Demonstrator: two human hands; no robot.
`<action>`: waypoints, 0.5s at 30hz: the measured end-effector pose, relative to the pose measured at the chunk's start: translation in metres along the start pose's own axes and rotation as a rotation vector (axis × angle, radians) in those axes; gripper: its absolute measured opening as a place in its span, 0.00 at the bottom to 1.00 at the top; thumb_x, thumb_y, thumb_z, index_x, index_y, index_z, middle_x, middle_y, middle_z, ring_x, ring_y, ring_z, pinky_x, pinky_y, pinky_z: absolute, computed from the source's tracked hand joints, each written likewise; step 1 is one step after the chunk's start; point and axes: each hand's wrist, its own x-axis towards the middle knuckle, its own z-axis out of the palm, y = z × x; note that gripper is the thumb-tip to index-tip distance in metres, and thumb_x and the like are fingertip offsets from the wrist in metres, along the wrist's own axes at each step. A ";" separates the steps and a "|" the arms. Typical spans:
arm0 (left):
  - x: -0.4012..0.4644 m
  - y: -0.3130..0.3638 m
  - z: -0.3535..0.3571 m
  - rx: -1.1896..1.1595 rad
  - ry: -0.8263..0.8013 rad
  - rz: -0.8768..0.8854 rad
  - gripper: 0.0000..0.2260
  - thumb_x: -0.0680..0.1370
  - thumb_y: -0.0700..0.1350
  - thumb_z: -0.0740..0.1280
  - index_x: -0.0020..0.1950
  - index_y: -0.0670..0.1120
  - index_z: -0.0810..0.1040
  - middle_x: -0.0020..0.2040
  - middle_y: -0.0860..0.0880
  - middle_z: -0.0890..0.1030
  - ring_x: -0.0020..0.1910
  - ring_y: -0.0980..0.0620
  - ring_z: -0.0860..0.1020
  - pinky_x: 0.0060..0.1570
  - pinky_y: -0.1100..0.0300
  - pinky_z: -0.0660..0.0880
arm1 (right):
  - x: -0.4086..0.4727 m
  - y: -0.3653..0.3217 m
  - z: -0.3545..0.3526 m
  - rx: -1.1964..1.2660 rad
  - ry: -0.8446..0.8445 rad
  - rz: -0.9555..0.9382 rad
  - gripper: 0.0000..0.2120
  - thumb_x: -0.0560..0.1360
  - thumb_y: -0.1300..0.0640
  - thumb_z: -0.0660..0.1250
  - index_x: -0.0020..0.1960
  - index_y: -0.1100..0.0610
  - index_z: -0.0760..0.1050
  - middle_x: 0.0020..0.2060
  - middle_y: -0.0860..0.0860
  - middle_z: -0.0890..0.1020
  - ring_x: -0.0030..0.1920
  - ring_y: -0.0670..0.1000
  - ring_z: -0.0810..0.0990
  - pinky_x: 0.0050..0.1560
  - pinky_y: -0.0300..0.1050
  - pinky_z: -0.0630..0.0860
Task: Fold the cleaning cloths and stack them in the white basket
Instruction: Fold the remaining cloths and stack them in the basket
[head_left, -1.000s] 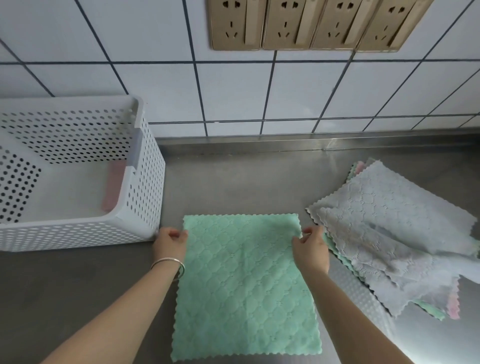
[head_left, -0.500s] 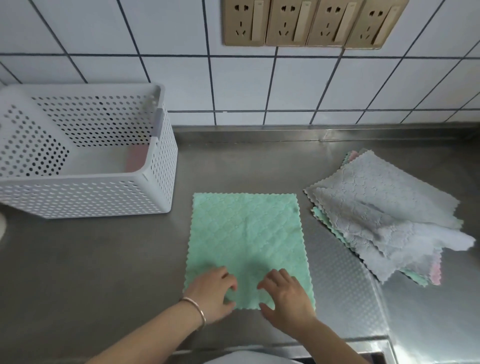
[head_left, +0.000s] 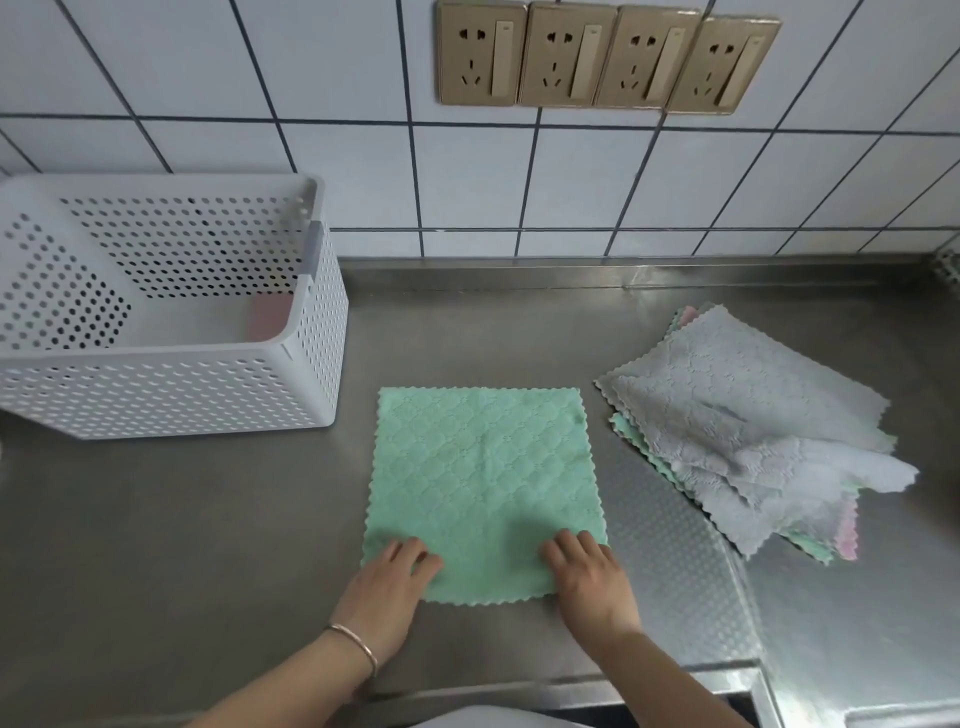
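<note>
— Hands first: where are they?
— Left hand (head_left: 390, 582) lies on the near left corner of the green cloth (head_left: 483, 483), right hand (head_left: 589, 577) on the near right corner. Fingers of both curl over the near edge; whether they pinch it or only press on it, I cannot tell.
— And the cloth?
— Spread flat on the steel table (head_left: 182, 545), unfolded, just right of the white basket (head_left: 171, 395).
— Anything in the basket?
— Something pink (head_left: 267, 317) lies on its floor by the right wall.
— Other cloths?
— Loose pile of cloths (head_left: 753, 431) lies to the right, grey on top, green and pink edges showing beneath, apart from the green one.
— Behind?
— Tiled wall with four sockets (head_left: 605, 57).
</note>
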 end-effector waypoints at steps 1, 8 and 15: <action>0.001 -0.005 -0.001 -0.017 0.003 -0.035 0.12 0.61 0.41 0.57 0.41 0.54 0.71 0.41 0.54 0.69 0.35 0.53 0.75 0.22 0.65 0.71 | 0.001 0.006 -0.003 0.044 -0.019 0.054 0.13 0.54 0.67 0.69 0.35 0.53 0.77 0.32 0.48 0.76 0.30 0.51 0.76 0.26 0.43 0.76; 0.009 -0.031 -0.037 -0.251 -0.235 -0.338 0.06 0.74 0.44 0.64 0.48 0.51 0.80 0.45 0.52 0.80 0.50 0.48 0.79 0.44 0.58 0.72 | 0.001 0.040 -0.017 0.397 -0.158 0.353 0.04 0.72 0.60 0.69 0.45 0.55 0.82 0.41 0.47 0.80 0.45 0.52 0.79 0.41 0.43 0.73; 0.015 -0.051 -0.061 -0.333 -0.567 -0.203 0.09 0.73 0.48 0.64 0.33 0.51 0.71 0.28 0.54 0.68 0.32 0.58 0.65 0.33 0.62 0.60 | 0.015 0.066 -0.040 0.434 -0.638 0.342 0.11 0.75 0.56 0.64 0.43 0.64 0.78 0.38 0.55 0.79 0.38 0.52 0.76 0.37 0.41 0.65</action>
